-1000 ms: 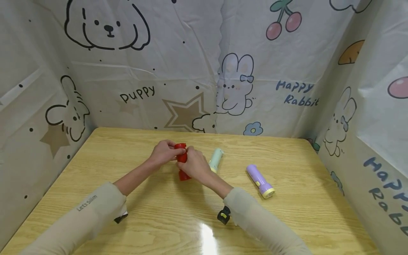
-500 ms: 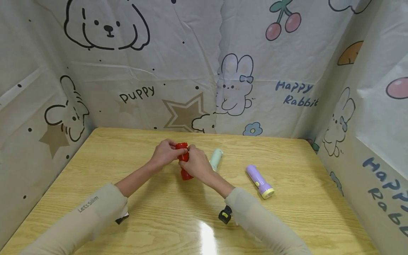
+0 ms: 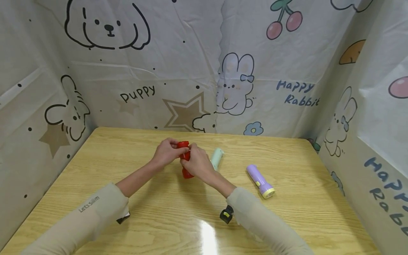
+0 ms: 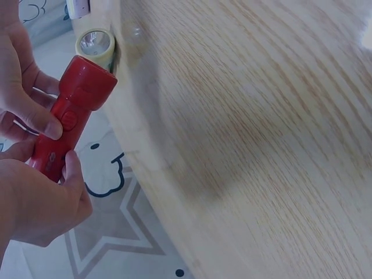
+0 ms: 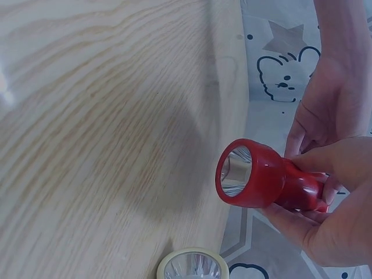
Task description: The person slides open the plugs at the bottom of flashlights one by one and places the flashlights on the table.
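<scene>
A red flashlight (image 3: 187, 173) is held up between both hands above the far middle of the table, lens end toward me and low. My left hand (image 3: 166, 153) pinches its tail end between thumb and fingers. Around the barrel, my right hand (image 3: 199, 162) grips, its thumb lying beside the round button in the left wrist view. The clear lens and reflector (image 5: 236, 171) show in the right wrist view. Just right of my right hand lies a mint-green flashlight (image 3: 217, 158), partly hidden by that hand. A purple flashlight (image 3: 259, 180) with a yellow rim lies farther right.
The wooden table (image 3: 172, 219) has a printed cloth (image 3: 178, 71) hanging behind it and at both sides. A black strapped device (image 3: 226, 214) shows beneath the right sleeve, and a dark piece (image 3: 123, 217) beneath the left one.
Both hands and the red flashlight have shifted slightly right and a little farther away. The grips look the same, and the other flashlights have stayed put.
</scene>
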`<move>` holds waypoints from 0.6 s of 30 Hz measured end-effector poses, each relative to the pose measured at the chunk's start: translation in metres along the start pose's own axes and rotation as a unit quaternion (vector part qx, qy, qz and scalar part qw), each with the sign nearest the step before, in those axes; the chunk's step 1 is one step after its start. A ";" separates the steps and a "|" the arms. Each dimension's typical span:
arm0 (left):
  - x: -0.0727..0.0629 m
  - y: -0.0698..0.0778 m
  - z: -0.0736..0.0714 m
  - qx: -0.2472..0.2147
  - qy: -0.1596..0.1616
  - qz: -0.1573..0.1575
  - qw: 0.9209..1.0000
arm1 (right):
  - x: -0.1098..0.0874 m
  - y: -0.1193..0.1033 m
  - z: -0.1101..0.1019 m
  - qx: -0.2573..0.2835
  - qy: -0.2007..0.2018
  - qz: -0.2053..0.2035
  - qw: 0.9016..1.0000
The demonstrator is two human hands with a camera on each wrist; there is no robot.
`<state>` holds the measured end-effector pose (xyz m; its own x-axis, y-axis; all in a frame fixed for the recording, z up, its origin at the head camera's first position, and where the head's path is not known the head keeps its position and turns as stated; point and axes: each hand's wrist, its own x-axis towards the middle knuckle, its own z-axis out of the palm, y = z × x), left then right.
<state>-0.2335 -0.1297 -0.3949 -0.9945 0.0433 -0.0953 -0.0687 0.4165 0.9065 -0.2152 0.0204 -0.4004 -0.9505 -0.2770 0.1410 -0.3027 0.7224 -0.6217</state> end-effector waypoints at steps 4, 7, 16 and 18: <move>0.001 0.000 0.001 -0.014 -0.009 -0.003 1.000 | 0.000 0.000 -0.001 0.001 0.000 0.000 1.000; 0.002 0.000 0.002 -0.033 -0.016 -0.008 0.999 | 0.000 0.000 -0.002 0.001 0.002 -0.001 1.000; 0.001 0.001 0.003 -0.075 -0.028 -0.014 0.997 | 0.000 0.003 -0.003 0.001 0.006 -0.016 1.000; 0.001 0.001 0.004 -0.085 -0.030 -0.017 0.996 | -0.001 0.003 -0.004 0.003 0.005 -0.019 1.000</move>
<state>-0.2343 -0.1255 -0.3952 -0.9853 0.0877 -0.1466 -0.1194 0.2599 0.9582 -0.2157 0.0256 -0.3997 -0.9392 -0.2970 0.1722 -0.3375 0.7072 -0.6212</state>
